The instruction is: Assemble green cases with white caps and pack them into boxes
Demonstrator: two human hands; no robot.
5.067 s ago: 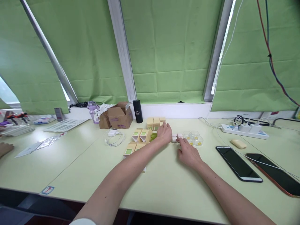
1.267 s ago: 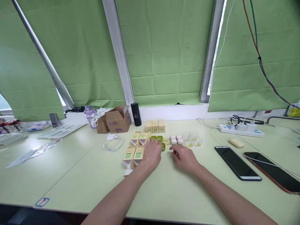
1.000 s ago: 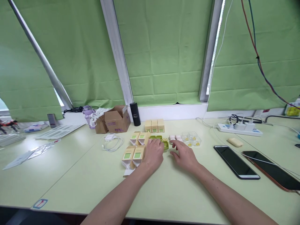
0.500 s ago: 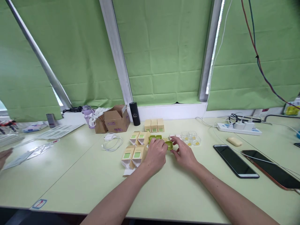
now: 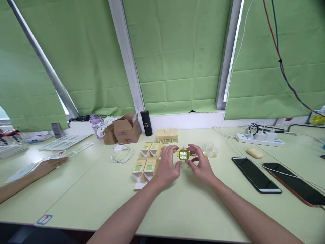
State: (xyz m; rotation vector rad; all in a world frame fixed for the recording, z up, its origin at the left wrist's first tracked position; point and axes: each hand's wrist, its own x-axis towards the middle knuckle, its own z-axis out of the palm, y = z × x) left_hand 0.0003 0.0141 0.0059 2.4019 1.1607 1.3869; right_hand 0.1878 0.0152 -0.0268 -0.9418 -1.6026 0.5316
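The right hand (image 5: 201, 165) has its thumb and forefinger slightly parted, pinching the right edge of a small, rounded-square, olive-green case (image 5: 184, 155), held tilted up so its hollow inside faces the person. The left hand (image 5: 166, 166) is curved at the case's left side, thumb and fingers spread with a gap between them; whether they touch the case cannot be told. Just beside the left fingertips shows a little yellow piece (image 5: 177, 153), partly hidden. Behind the right fingers sits a cluster of clear plastic cups (image 5: 210, 149) with yellow bits inside. Left of the left hand stand four beige cardboard boxes with green labels (image 5: 138, 168), in two rows, flaps open; farther back, three closed beige boxes (image 5: 167, 136) stand side by side. Farther left lies a white charger with a coiled cable (image 5: 118, 148), and behind it an open brown cardboard carton (image 5: 127, 130) next to a black cylinder (image 5: 146, 124). To the right lie a dark phone with a white lower edge (image 5: 256, 175), a second dark phone (image 5: 291, 183) and a beige oval object (image 5: 254, 153), with a white power strip (image 5: 260, 140) beyond. At far left, another person's hand (image 5: 52, 164) rests over clear plastic sheets (image 5: 21, 173).
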